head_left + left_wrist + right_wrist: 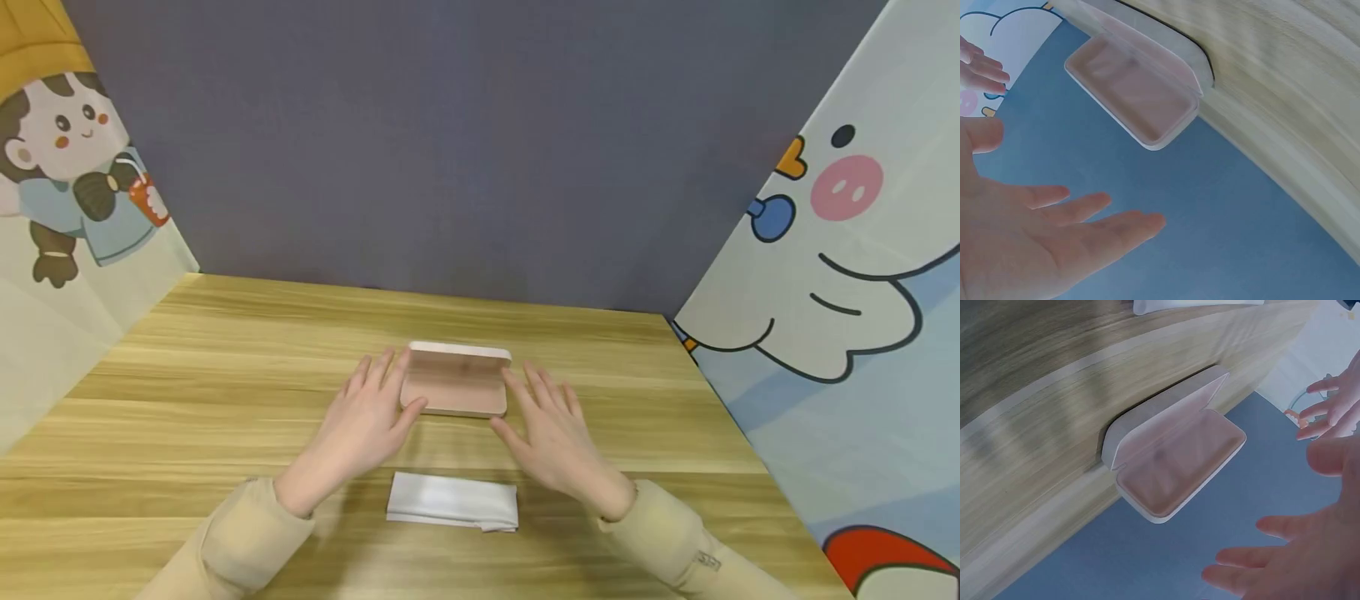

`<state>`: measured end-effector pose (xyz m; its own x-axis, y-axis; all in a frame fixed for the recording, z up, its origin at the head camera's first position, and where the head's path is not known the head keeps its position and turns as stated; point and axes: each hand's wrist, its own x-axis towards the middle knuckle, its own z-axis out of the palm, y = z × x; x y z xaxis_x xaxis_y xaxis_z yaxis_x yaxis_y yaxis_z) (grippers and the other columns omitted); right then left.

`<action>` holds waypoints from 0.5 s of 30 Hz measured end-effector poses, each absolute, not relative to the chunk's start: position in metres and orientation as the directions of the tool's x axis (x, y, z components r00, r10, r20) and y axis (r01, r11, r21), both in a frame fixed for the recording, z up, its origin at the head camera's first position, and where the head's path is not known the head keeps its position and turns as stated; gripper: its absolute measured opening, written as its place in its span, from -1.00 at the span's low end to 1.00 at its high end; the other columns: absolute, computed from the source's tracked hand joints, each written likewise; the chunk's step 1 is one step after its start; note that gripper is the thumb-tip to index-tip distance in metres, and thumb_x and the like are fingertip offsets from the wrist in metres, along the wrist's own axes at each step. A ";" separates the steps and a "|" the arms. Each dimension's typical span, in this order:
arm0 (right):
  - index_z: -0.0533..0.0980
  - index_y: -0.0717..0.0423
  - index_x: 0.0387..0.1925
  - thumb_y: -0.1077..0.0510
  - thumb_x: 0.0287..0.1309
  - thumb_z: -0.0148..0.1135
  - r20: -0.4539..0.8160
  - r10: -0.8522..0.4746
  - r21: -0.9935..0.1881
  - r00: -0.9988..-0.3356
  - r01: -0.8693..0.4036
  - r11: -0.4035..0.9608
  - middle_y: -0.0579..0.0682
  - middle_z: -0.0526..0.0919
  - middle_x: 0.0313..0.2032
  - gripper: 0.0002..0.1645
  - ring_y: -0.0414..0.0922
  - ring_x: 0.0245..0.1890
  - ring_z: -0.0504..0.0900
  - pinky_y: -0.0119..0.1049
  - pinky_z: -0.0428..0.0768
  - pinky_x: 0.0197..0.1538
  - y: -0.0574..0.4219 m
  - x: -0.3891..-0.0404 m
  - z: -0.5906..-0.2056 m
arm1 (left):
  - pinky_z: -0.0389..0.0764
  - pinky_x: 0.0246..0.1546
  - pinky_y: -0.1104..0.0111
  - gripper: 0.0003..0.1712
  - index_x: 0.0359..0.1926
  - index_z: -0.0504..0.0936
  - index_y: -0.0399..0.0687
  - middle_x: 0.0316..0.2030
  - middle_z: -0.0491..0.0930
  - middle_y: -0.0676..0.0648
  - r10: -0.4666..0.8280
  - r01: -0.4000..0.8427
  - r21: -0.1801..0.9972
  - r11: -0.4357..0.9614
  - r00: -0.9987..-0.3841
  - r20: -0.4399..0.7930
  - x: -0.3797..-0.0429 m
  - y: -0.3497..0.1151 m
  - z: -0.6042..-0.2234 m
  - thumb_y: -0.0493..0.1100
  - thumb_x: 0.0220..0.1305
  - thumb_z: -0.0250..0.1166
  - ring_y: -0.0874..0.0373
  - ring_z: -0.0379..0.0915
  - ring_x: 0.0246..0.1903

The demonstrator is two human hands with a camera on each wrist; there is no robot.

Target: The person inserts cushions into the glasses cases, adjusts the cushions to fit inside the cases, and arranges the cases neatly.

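Your wood-grain table (600, 433) carries everything, its far edge meeting the grey wall (420, 150). Both your left hand (363, 423) and your right hand (553, 442) are released, fingers straight and spread, holding nothing; they flank the pale pink glasses case (453, 397), apart from it in the wrist views. The case sits midway between the table's side edges, toward the far edge, lid raised and pink lining showing. Opening it looks done; closing it is not. The folded white cloth (452, 500) lies outside, on your side of the case and untouched, so any handling of it seems left.
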<state>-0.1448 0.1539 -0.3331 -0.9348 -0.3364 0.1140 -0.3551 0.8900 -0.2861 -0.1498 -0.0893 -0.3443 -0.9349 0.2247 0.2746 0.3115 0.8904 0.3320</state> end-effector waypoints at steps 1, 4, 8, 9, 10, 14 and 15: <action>0.04 -0.06 0.48 -0.21 0.34 -0.02 0.111 -0.334 -0.287 -0.936 -0.352 0.891 0.21 0.00 0.48 -0.21 0.24 0.47 -0.01 0.33 -0.13 0.45 0.155 -0.144 -0.333 | 0.27 0.22 -0.32 -0.21 0.45 0.09 -0.18 0.38 0.17 -0.37 0.226 0.311 0.333 0.890 -0.935 0.272 -0.150 -0.089 -0.345 0.13 0.39 0.05 -0.49 0.09 0.31; 0.04 -0.08 0.48 -0.21 0.34 -0.01 0.105 -0.328 -0.286 -0.939 -0.344 0.894 0.20 0.00 0.48 -0.21 0.24 0.47 0.00 0.32 -0.13 0.45 0.156 -0.144 -0.334 | 0.27 0.21 -0.33 -0.22 0.46 0.07 -0.16 0.39 0.17 -0.37 0.224 0.308 0.338 0.889 -0.938 0.265 -0.149 -0.090 -0.345 0.12 0.39 0.06 -0.49 0.08 0.32; 0.05 -0.09 0.47 -0.22 0.33 0.01 0.111 -0.321 -0.278 -0.941 -0.340 0.899 0.21 0.04 0.47 -0.20 0.23 0.47 0.02 0.32 -0.09 0.45 0.157 -0.143 -0.335 | 0.29 0.19 -0.33 -0.22 0.47 0.05 -0.13 0.38 0.17 -0.37 0.225 0.308 0.338 0.889 -0.938 0.263 -0.147 -0.091 -0.346 0.12 0.39 0.05 -0.49 0.08 0.32; 0.06 -0.09 0.47 -0.22 0.32 0.01 0.113 -0.320 -0.275 -0.941 -0.339 0.899 0.22 0.05 0.47 -0.20 0.24 0.47 0.03 0.33 -0.09 0.44 0.157 -0.143 -0.335 | 0.30 0.18 -0.33 -0.22 0.47 0.05 -0.13 0.38 0.18 -0.37 0.227 0.310 0.336 0.889 -0.937 0.264 -0.147 -0.091 -0.347 0.12 0.39 0.04 -0.49 0.08 0.32; 0.06 -0.08 0.47 -0.22 0.32 0.02 0.114 -0.320 -0.272 -0.941 -0.339 0.900 0.22 0.06 0.47 -0.20 0.24 0.46 0.03 0.32 -0.08 0.44 0.157 -0.143 -0.335 | 0.30 0.18 -0.33 -0.22 0.47 0.04 -0.13 0.38 0.18 -0.37 0.229 0.312 0.336 0.889 -0.937 0.265 -0.147 -0.091 -0.347 0.12 0.40 0.04 -0.49 0.08 0.31; 0.06 -0.05 0.47 -0.23 0.32 0.01 0.104 -0.322 -0.266 -0.941 -0.339 0.902 0.24 0.06 0.46 -0.19 0.24 0.46 0.03 0.31 -0.10 0.45 0.158 -0.141 -0.335 | 0.31 0.19 -0.32 -0.21 0.47 0.05 -0.14 0.36 0.21 -0.38 0.234 0.319 0.330 0.889 -0.934 0.271 -0.146 -0.092 -0.349 0.12 0.39 0.05 -0.50 0.11 0.30; 0.06 -0.04 0.47 -0.23 0.33 0.00 0.101 -0.323 -0.263 -0.941 -0.339 0.903 0.23 0.05 0.47 -0.19 0.24 0.47 0.02 0.31 -0.11 0.46 0.158 -0.141 -0.335 | 0.30 0.19 -0.32 -0.21 0.47 0.05 -0.14 0.35 0.21 -0.39 0.234 0.319 0.331 0.888 -0.934 0.271 -0.146 -0.092 -0.349 0.12 0.39 0.06 -0.50 0.12 0.29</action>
<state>-0.1406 0.1580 -0.3349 -0.9409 -0.3232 0.1011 -0.3386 0.9034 -0.2631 -0.1457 -0.0923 -0.3490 -0.9336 0.2344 0.2712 0.3191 0.8880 0.3312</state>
